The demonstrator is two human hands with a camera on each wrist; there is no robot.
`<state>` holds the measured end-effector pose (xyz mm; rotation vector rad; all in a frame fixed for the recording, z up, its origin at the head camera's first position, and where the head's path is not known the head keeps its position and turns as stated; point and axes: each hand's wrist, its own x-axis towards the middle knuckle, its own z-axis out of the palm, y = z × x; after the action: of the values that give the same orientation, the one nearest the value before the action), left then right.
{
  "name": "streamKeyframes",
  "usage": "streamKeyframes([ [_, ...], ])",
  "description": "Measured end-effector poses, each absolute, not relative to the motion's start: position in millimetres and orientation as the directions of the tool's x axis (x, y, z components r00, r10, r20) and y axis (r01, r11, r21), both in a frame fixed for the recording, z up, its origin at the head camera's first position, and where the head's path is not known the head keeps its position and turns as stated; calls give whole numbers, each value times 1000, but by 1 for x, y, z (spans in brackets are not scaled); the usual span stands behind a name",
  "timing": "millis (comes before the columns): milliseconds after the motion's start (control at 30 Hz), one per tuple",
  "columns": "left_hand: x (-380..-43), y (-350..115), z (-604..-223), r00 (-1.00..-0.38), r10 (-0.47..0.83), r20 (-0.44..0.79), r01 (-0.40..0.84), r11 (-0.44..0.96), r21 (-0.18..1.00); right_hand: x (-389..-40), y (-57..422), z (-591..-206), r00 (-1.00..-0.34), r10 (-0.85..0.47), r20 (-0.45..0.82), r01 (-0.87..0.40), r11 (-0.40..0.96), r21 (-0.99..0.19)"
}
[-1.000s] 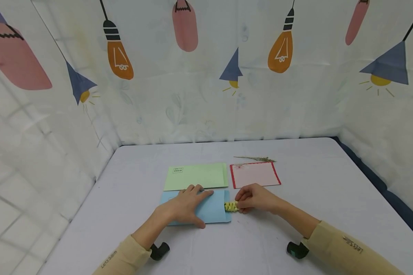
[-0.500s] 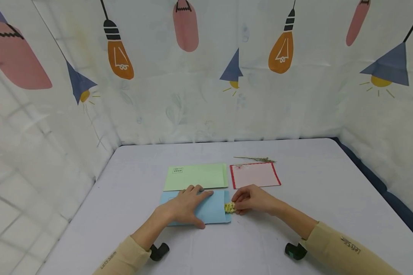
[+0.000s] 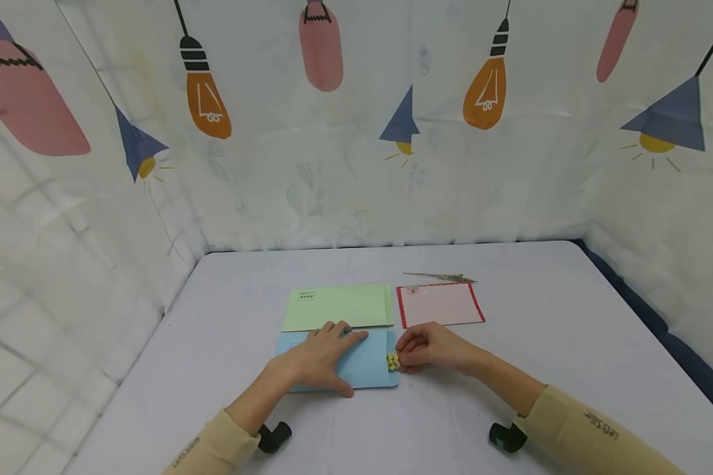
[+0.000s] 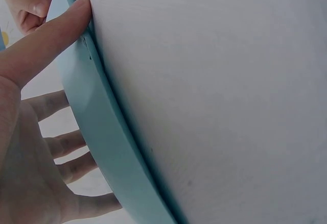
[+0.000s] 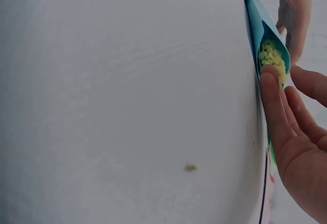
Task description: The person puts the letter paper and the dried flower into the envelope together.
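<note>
A blue envelope (image 3: 365,363) lies flat near the middle of the table, its mouth facing right. My left hand (image 3: 317,359) rests on it with spread fingers, the thumb at its near edge. A bunch of small yellow flowers (image 3: 393,361) sticks out of the mouth, and the rest of it is hidden inside. My right hand (image 3: 436,346) pinches the outer end of the bunch between thumb and fingers. In the right wrist view the envelope's mouth (image 5: 273,30) bulges open around the yellow flowers (image 5: 271,58).
A green envelope (image 3: 339,307) lies just behind the blue one. To its right is a pink card (image 3: 440,305) with a red border, and a dried sprig (image 3: 445,276) lies at the card's far edge. A small crumb (image 5: 190,168) sits on the white tablecloth (image 3: 232,297).
My right hand has moved left, and the yellow flowers have slid further into the blue envelope, so less of them shows. The left hand has stayed in place.
</note>
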<state>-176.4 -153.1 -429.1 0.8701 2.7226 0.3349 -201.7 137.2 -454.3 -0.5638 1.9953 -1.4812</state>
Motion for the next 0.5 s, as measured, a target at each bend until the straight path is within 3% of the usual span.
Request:
streamKeyframes([
  [500, -177, -154, -432, -788, 589, -181, 528, 796, 295, -204, 135, -460, -665, -725, -181, 96, 157, -983],
])
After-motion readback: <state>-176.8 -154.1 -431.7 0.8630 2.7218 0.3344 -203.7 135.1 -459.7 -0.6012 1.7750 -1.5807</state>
